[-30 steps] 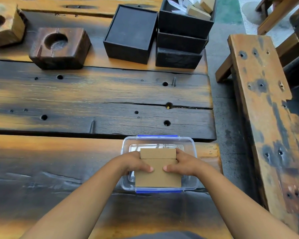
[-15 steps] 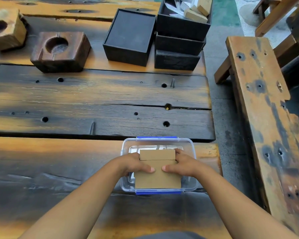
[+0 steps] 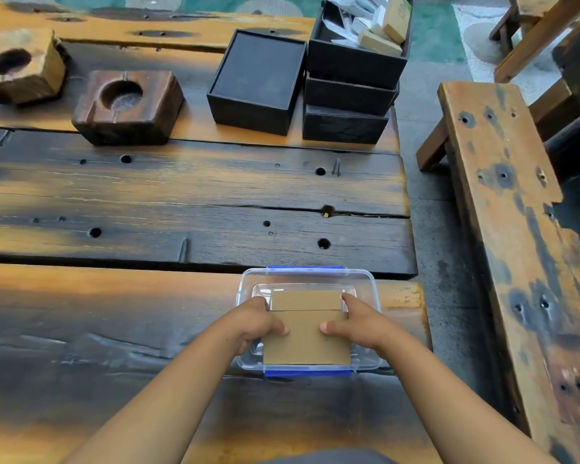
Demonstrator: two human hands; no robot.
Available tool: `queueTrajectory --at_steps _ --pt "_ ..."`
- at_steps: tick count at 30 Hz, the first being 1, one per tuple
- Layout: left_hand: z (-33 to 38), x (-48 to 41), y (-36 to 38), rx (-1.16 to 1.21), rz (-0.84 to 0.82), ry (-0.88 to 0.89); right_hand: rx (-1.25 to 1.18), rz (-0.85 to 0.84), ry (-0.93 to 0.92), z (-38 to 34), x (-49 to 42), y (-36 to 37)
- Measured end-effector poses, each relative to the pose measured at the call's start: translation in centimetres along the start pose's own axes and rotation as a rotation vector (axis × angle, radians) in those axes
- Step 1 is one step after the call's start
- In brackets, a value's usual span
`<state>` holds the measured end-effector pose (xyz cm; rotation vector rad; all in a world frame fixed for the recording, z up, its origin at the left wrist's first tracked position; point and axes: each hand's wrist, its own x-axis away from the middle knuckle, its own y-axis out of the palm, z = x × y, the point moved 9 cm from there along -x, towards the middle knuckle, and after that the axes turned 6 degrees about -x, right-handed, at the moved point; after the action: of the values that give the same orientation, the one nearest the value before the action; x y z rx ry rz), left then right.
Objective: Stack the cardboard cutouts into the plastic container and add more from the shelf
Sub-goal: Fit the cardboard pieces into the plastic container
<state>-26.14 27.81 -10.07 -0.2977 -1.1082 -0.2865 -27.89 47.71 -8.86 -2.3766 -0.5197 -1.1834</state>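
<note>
Cutouts (image 3: 307, 336) are gripped by both hands, left (image 3: 257, 324) and right (image 3: 355, 324), inside the container (image 3: 370, 286); shelf restocking is judged outstanding.

Single head view, looking forward and down over wooden table (image 3: 181, 195), close above hands.

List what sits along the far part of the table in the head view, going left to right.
Light wooden block with a round hole → dark wooden block with a round hollow → single black box → stack of black boxes, the top one open and holding cardboard pieces.
</note>
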Motion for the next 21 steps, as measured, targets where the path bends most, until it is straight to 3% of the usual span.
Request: queueTrajectory --at_steps 5,21 --pt "-0.1 0.2 0.7 0.154 0.031 0.016 -0.065 0.047 0.033 0.7 -0.1 0.5" --pt "-0.5 0.0 1.3 0.226 0.116 0.051 -0.407 0.147 0.107 2.8 -0.7 1.3"
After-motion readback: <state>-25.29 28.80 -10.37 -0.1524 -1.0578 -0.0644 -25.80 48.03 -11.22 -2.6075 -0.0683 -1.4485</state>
